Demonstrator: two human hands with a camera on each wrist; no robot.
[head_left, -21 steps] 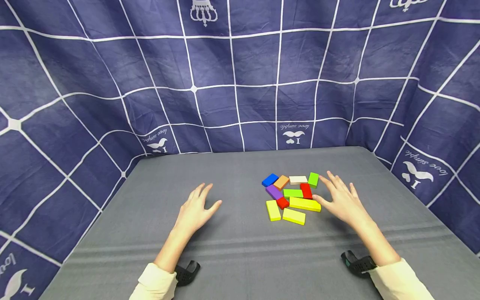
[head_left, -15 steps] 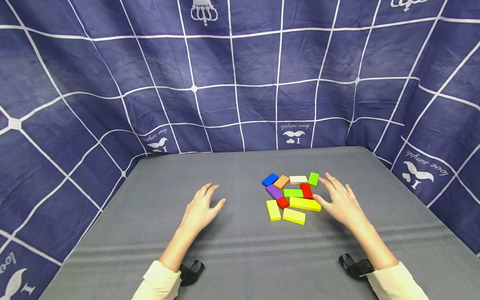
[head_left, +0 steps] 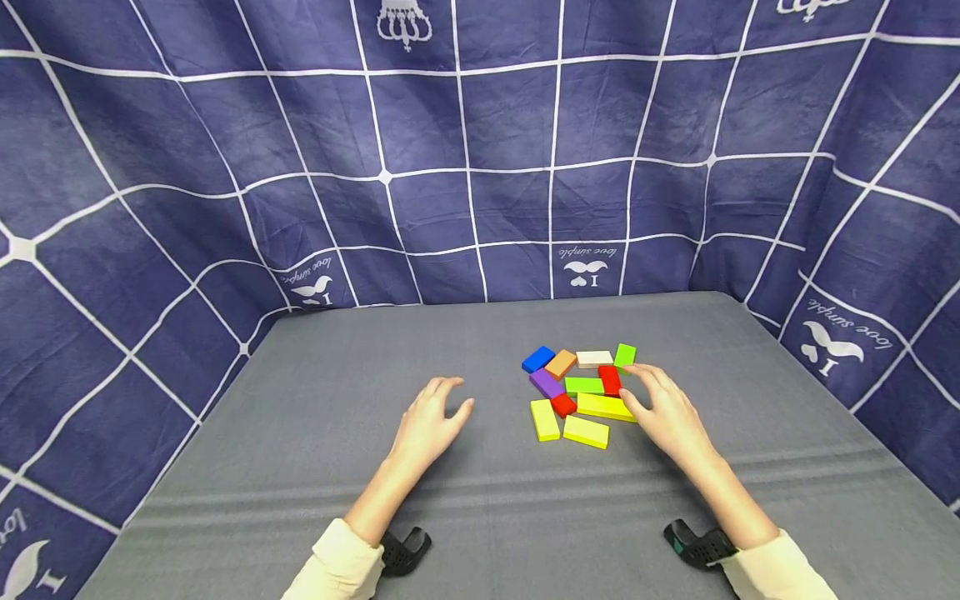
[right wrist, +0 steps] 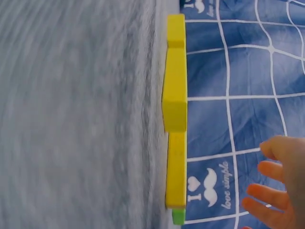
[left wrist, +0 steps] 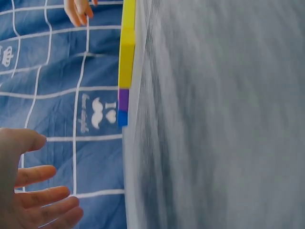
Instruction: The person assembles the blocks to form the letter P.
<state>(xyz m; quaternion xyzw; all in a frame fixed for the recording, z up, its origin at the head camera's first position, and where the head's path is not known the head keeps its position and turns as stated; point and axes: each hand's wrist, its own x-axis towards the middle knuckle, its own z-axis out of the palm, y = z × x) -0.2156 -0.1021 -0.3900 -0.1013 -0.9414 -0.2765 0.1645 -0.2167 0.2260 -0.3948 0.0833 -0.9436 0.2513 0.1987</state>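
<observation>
My left hand (head_left: 427, 423) hovers over the grey table, left of a cluster of coloured blocks, fingers relaxed and nothing held. My right hand (head_left: 670, 417) is at the cluster's right side, thumb by the end of the long yellow block (head_left: 604, 407), fingers relaxed and holding nothing. Nearby lie a red block (head_left: 610, 381), a green block (head_left: 584, 386) and a second green block (head_left: 625, 355). A purple block (head_left: 547, 383), a small red block (head_left: 563, 405) and two shorter yellow blocks, one upright in view (head_left: 545, 420) and one slanted (head_left: 587, 432), form the near left part.
At the cluster's back are a blue block (head_left: 537, 359), an orange block (head_left: 561, 364) and a white block (head_left: 594, 359). The grey table (head_left: 300, 367) ends at a blue gridded curtain (head_left: 510, 208) behind and at both sides. A black band (head_left: 405, 552) sits at the left wrist.
The left hand has moved right, toward the blocks. The right hand has shifted slightly left and nearer, its fingers bending a little more. The blocks lie as before.
</observation>
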